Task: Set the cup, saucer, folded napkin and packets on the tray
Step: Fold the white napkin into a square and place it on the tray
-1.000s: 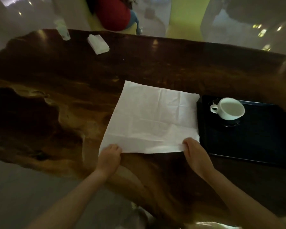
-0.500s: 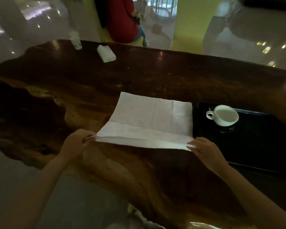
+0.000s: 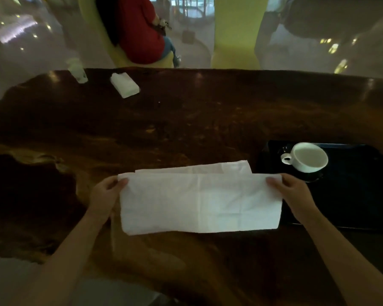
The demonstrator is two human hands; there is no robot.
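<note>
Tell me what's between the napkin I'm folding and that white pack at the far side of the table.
Only bare wooden table shows in the head view between the napkin and the white pack.

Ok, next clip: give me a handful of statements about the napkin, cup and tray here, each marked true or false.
1. Both hands, left hand and right hand, hold the napkin by its corners. True.
2. The cup stands on the bare table. False: it is on the tray.
3. The napkin lies on the tray. False: it is over the table, left of the tray.
4. A small white pack lies at the table's far side. True.
5. The cup lies tipped over. False: it stands upright.
</note>
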